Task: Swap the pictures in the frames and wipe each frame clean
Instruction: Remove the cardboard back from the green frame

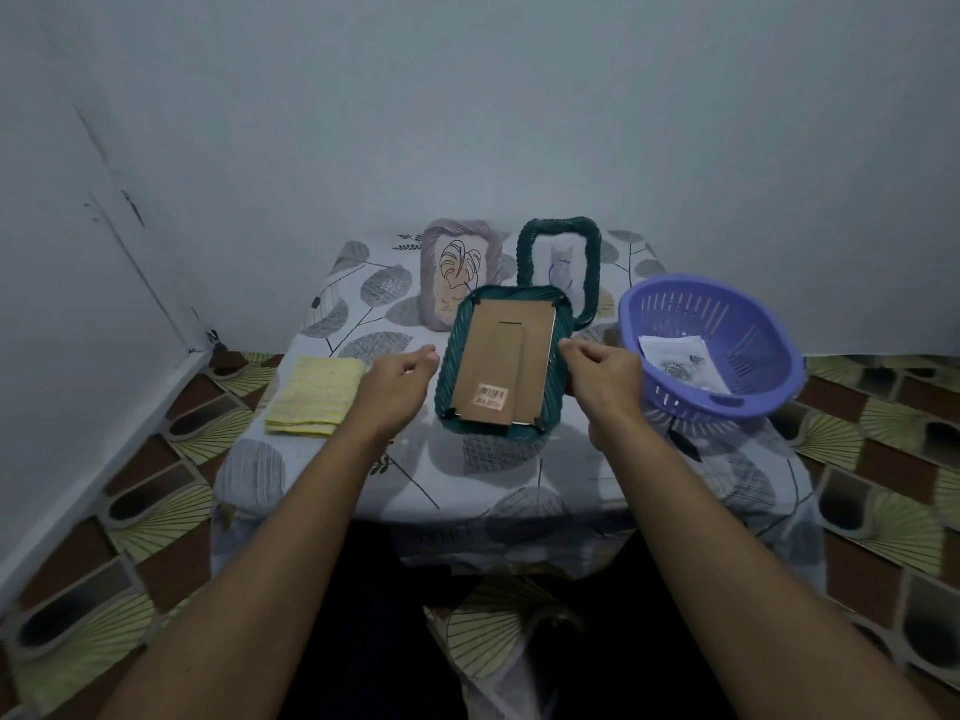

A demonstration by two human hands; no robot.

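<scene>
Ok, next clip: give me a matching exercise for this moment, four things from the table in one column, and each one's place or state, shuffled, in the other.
Things:
1. near green frame
2. pale frame
3. yellow cloth
4. purple basket

Places or states:
A. folded, far left
B. standing upright at the back
C. lying face down, cardboard back up
D. far right

Pairs: 1-C, 2-B, 3-A, 4-D
</scene>
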